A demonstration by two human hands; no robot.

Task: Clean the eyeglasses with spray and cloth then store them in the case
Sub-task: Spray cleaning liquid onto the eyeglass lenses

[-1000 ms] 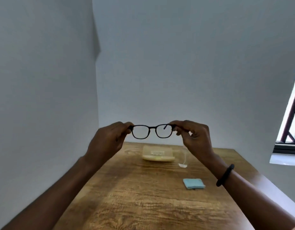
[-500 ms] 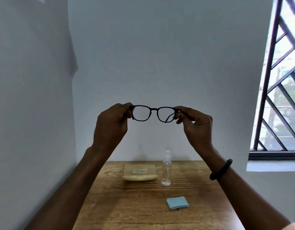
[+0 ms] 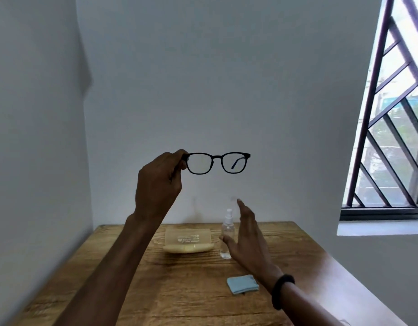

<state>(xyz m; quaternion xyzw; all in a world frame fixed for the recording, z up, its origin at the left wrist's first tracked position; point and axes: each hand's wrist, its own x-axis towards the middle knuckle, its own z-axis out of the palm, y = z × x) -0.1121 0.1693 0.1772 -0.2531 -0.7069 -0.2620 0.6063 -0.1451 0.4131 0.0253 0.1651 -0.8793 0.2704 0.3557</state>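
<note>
White walls, barred window (image 3: 391,142) at right; wooden counter (image 3: 179,292) below. Left grip (image 3: 159,182) raised above counter, fingers pinching left end of glasses (image 3: 217,157); frame level, other end free. Right grip (image 3: 246,241) open, fingers straight, just beside bottle (image 3: 226,228); contact unclear. Bottle upright, just right of yellow case (image 3: 188,241) near wall. Folded blue cloth (image 3: 242,284) nearer, beside right wrist with black band (image 3: 282,290).
</note>
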